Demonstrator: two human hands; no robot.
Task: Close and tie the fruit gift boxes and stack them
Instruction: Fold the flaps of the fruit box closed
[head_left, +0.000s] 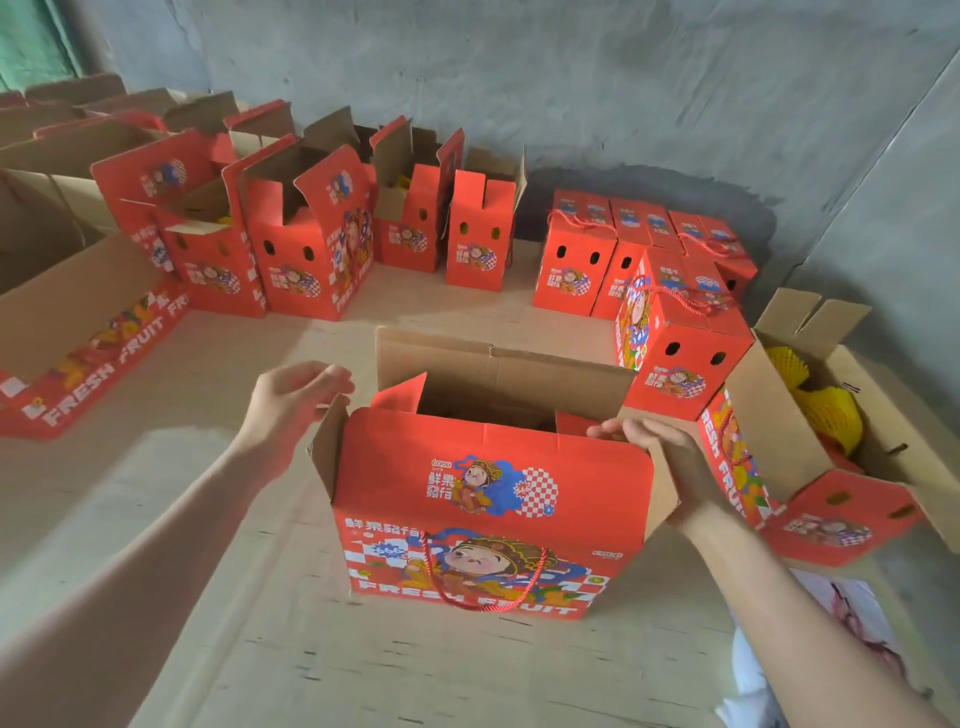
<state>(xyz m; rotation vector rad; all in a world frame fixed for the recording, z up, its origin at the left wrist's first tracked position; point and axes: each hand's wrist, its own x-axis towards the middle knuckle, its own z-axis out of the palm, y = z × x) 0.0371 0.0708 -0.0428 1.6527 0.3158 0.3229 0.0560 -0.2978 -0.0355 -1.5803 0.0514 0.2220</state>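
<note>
An open red fruit gift box (483, 525) with a cartoon print and a red rope handle stands on the floor in front of me, its top flaps up. My left hand (296, 400) hovers just left of the box's left side flap, fingers loosely bent, holding nothing. My right hand (644, 441) rests on the right side flap, fingers curled over its top edge. Closed, tied boxes (670, 358) stand in a group at the right back.
Several open red boxes (306, 244) line the back wall at left and centre. A large open box (67, 332) sits at far left. At right lies an open box (831, 426) with yellow foam nets. A grey concrete wall runs behind.
</note>
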